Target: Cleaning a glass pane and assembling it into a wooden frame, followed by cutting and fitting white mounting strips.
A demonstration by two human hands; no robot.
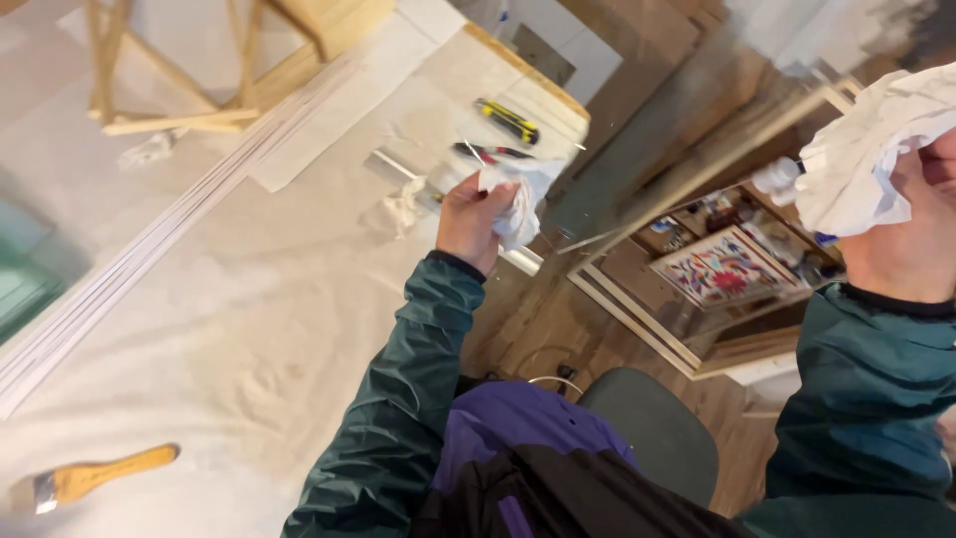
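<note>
**Ana:** Head view is looking down over dark green sleeves. What is each hand doing?

**Ben:** Near the middle of the frame, the left hand (468, 217) is gripping a crumpled white cloth (518, 199), fingers curled and pressed together around the wad. At the right edge, the right hand (911, 234) is clutching a larger crumpled white paper (871, 149); its fingers are mostly hiding behind the wad, but they are bunching it tight.

**Ana:** And what are those wads touching?

**Ben:** A big glass pane (687, 130) is slanting across the upper right of the frame, reflecting the room. Both wads are sitting at or against it, though I cannot tell how firmly they are pressing. Just left of the paper, a small white bottle (777, 177) is showing.

**Ana:** What is lying around?

**Ben:** A pale drop cloth (199, 299) is covering the left half of the frame. A wooden-handled paintbrush (95, 478) is lying at lower left. Above the left hand, a yellow and black utility knife (506, 121) and red-handled pliers (493, 152) are resting near a board's edge. A wooden trestle (179, 60) is standing at upper left. Right of centre, a framed colourful picture (722, 269) is showing on the wooden floor, possibly through the glass. A grey-green chair seat (652, 428) is sitting at bottom centre.
</note>
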